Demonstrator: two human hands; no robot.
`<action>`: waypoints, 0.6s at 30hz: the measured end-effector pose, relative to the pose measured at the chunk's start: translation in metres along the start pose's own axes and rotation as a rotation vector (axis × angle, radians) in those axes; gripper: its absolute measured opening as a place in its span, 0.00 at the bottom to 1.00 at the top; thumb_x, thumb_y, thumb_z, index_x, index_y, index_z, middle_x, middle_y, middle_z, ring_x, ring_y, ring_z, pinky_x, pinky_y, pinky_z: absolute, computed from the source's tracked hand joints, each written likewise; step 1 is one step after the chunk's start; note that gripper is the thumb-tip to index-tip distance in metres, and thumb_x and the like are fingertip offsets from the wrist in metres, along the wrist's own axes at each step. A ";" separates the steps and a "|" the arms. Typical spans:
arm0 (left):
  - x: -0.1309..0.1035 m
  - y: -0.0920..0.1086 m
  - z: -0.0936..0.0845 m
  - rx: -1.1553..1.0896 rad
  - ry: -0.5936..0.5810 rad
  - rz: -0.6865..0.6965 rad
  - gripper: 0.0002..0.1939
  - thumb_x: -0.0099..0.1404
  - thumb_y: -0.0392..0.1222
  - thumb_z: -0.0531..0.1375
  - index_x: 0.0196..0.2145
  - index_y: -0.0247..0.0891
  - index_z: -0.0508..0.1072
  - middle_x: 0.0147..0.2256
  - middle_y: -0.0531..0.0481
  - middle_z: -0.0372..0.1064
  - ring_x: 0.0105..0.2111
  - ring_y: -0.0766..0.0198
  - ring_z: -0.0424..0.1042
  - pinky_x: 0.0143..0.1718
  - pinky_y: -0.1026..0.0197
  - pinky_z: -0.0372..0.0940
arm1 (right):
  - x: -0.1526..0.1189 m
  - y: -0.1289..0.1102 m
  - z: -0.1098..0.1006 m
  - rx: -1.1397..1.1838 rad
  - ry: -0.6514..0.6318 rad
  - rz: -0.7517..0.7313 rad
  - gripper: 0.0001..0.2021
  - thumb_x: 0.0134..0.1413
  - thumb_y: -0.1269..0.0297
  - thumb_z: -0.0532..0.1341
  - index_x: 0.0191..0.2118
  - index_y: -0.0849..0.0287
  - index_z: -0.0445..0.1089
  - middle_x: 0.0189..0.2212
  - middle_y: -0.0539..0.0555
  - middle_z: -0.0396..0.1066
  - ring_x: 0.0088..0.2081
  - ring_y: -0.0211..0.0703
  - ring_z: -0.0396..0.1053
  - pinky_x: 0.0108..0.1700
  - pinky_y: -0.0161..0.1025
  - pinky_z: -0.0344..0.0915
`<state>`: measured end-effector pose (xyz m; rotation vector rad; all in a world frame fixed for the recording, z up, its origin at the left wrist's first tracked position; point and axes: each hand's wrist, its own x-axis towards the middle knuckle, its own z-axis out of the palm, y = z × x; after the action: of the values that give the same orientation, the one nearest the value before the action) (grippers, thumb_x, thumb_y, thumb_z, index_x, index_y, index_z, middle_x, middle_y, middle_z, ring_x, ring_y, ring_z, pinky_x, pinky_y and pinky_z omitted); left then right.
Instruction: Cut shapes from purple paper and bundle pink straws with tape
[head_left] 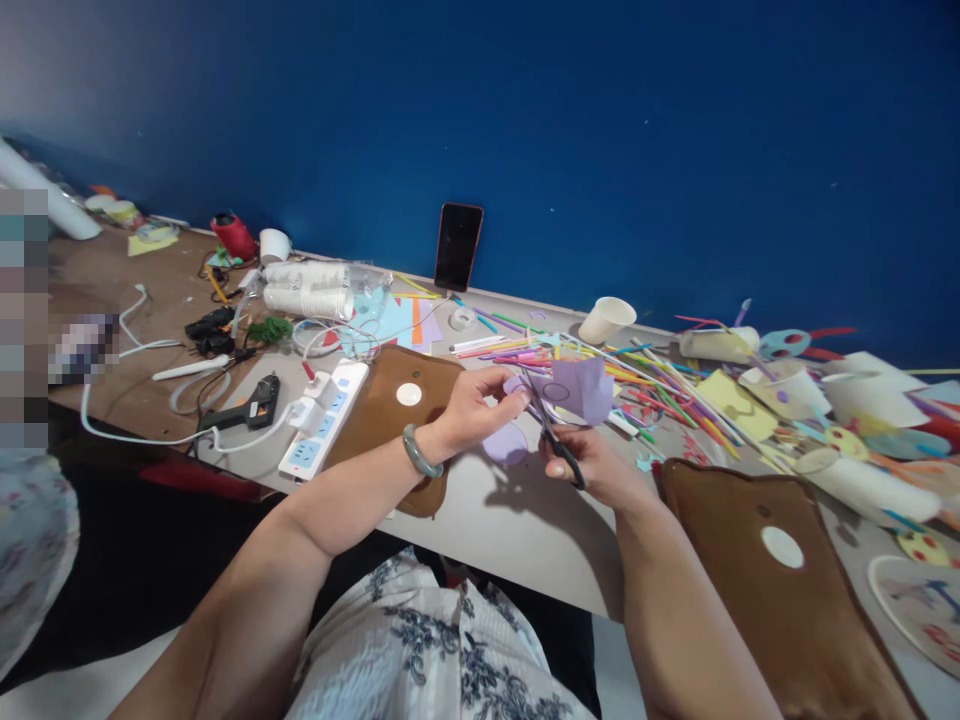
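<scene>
My left hand (484, 402) pinches the left end of a piece of purple paper (592, 390), which has a circle drawn on it. In my right hand (589, 462) is a pair of scissors (561, 452) with black handles. Its blades point up and away, against the paper between my hands. How far the blades are parted is too small to tell. Below the paper, a purple paper disc (505, 444) lies on the table, just right of my left hand.
Left of my arm are a white power strip (324, 420), a black glue gun (251, 405) and cables. Pipe cleaners (675, 395) lie scattered behind my hands, near a paper cup (606, 320). Brown pads (780, 580) lie at both sides. A phone (458, 246) leans against the blue wall.
</scene>
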<state>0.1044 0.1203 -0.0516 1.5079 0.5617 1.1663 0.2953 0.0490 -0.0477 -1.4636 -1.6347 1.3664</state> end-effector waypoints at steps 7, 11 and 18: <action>0.004 -0.009 0.001 0.003 0.040 -0.087 0.21 0.62 0.55 0.64 0.24 0.36 0.66 0.22 0.53 0.65 0.23 0.71 0.64 0.27 0.65 0.60 | 0.004 0.004 0.004 -0.023 0.040 0.095 0.33 0.34 0.27 0.65 0.21 0.58 0.61 0.18 0.46 0.54 0.23 0.35 0.49 0.26 0.36 0.48; 0.010 -0.017 0.000 -0.040 0.057 -0.192 0.22 0.61 0.57 0.64 0.24 0.35 0.66 0.22 0.53 0.67 0.22 0.71 0.67 0.26 0.66 0.61 | 0.007 0.012 0.005 -0.048 0.094 0.120 0.30 0.40 0.32 0.64 0.20 0.56 0.58 0.17 0.46 0.53 0.23 0.35 0.49 0.26 0.37 0.46; 0.017 -0.020 -0.004 -0.092 0.095 -0.313 0.20 0.58 0.54 0.66 0.23 0.35 0.68 0.22 0.52 0.70 0.21 0.72 0.67 0.25 0.67 0.61 | 0.010 0.023 0.003 -0.030 0.159 0.137 0.28 0.47 0.34 0.61 0.21 0.56 0.59 0.17 0.47 0.55 0.22 0.36 0.50 0.26 0.38 0.47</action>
<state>0.1127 0.1426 -0.0645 1.2390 0.7679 1.0076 0.2993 0.0553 -0.0721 -1.6835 -1.4847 1.2653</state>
